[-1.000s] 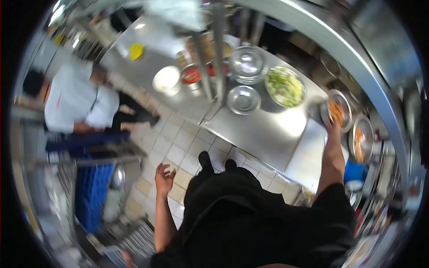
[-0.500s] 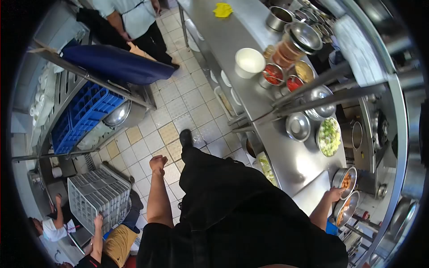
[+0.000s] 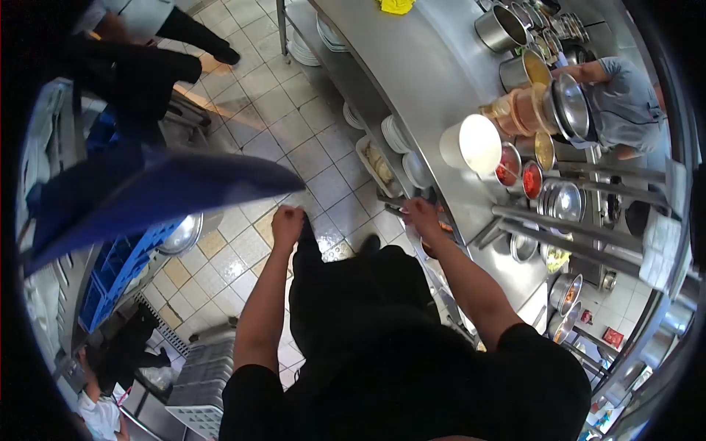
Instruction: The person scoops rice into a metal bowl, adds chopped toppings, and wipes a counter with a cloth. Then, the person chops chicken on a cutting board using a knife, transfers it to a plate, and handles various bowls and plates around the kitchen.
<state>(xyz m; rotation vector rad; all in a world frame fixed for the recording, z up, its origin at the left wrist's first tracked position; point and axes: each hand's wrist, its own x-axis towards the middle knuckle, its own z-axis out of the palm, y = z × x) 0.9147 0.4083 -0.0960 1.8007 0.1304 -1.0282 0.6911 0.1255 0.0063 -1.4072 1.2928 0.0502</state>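
My left hand (image 3: 287,225) hangs in front of my body over the tiled floor, its fingers curled in with nothing visible in them. A large dark blue object (image 3: 169,192), blurred, lies just beyond it on the left. My right hand (image 3: 423,216) is beside the edge of the steel counter (image 3: 419,66), fingers loosely bent and apart, no object visible in them. Close to that hand are the counter's lower shelf and stacked white plates (image 3: 417,170). Farther right on the counter stand metal bowls, one with orange pieces (image 3: 566,294).
A white bucket (image 3: 460,147) and pots (image 3: 504,29) stand on the counter. Metal posts (image 3: 566,228) cross its right side. Blue crates (image 3: 110,287) and a grey rack (image 3: 202,382) are at left. People stand at upper left, lower left and beyond the counter.
My right hand has left the bowl with orange pieces and swung forward beside the counter edge. My left hand is farther forward. The view has shifted, and the blue object looks larger and nearer.
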